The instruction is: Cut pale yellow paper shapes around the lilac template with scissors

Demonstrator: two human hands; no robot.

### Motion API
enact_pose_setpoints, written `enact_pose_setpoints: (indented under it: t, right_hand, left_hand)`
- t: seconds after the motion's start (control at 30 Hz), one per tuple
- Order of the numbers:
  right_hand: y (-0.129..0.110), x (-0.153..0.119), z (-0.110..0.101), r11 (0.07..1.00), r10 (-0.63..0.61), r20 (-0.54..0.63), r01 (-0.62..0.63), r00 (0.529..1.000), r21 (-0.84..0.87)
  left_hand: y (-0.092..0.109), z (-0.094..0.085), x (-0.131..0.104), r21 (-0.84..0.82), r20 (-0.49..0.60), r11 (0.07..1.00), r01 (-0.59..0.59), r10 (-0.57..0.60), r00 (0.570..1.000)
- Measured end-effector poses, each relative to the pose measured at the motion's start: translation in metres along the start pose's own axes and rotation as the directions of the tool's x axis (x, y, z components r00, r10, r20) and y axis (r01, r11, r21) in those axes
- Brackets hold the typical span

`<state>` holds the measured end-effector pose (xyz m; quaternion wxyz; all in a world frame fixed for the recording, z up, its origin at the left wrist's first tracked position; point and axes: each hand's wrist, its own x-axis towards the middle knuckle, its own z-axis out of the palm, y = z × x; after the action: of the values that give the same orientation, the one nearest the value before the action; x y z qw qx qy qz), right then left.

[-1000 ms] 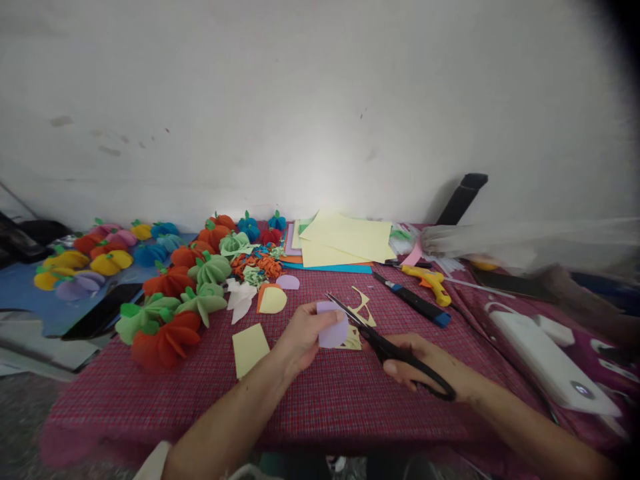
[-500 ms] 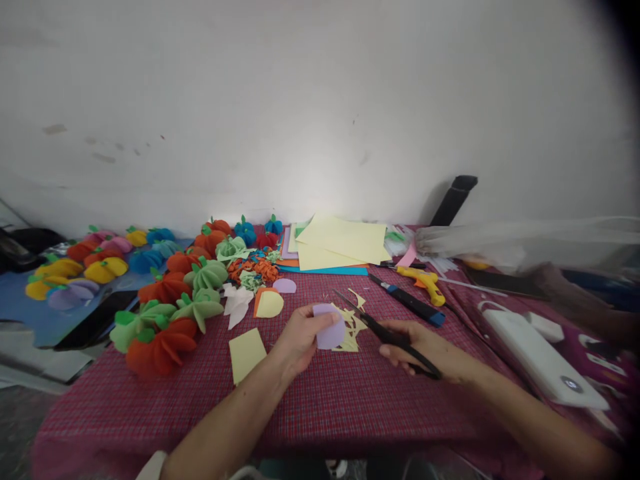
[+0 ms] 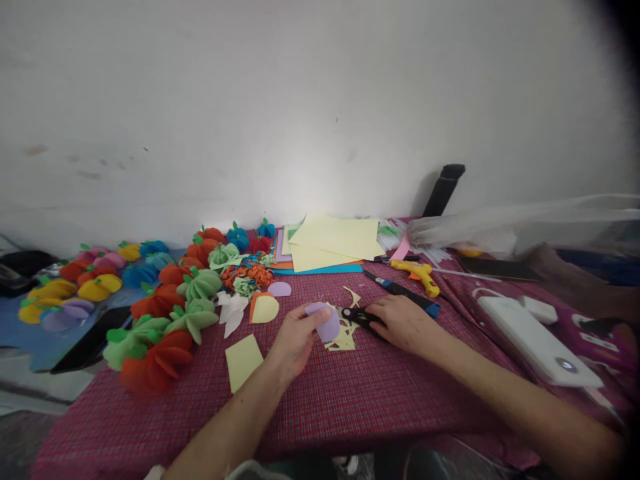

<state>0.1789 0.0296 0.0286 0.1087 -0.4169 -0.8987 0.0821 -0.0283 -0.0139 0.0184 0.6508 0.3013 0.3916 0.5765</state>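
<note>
Left hand (image 3: 294, 339) pinches the purple piece (image 3: 329, 327); right hand (image 3: 403, 320) is half-curled over the scissors (image 3: 359, 317), grip undeterminable, and their slipping sideways could nick the piece.

No readable text, only blurred white marks (image 3: 600, 343) on purple packaging (image 3: 569, 339).

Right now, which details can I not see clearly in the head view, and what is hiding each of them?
All in the head view:
Scissors: the right hand covers the handles, so its grip cannot be told.
Purple rounded piece: the left hand hides part of its edge.
Blue sheet: the pale yellow sheets and others above hide its extent.
White power bank: its round display is too small and blurred to read.
</note>
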Motion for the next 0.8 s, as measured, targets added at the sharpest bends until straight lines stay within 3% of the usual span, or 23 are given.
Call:
enact_pose_setpoints:
  t: [0.1,0.17,0.27,0.53,0.67,0.8]
  right_hand:
    - [-0.016,0.003,-0.004,0.964,0.041,-0.063,-0.023,0.997,0.263]
    - [-0.028,0.007,-0.001,0.865,0.069,-0.040,-0.039,0.997,0.500]
    - [-0.040,0.017,0.009,0.743,0.098,-0.036,-0.049,0.995,0.667]
    - [-0.022,0.037,0.023,0.518,0.094,0.038,-0.081,0.995,0.852]
    - [-0.013,0.036,0.020,0.487,0.108,0.053,-0.099,0.993,0.868]
    - [-0.012,0.035,0.018,0.466,0.100,0.073,-0.111,0.992,0.878]
  left_hand:
    - [-0.001,0.001,0.000,-0.003,-0.013,1.000,-0.011,0.011,1.000]
    - [-0.002,0.002,0.000,-0.003,-0.007,1.000,-0.005,0.005,1.000]
    - [-0.004,0.003,0.000,0.010,0.007,1.000,-0.012,0.011,1.000]
    - [-0.003,0.002,0.005,0.043,-0.041,0.999,-0.007,0.009,0.999]
    - [-0.002,-0.001,0.008,0.097,-0.117,0.995,-0.012,0.023,0.993]
    - [-0.006,-0.001,0.009,0.141,-0.112,0.988,-0.057,0.073,0.991]
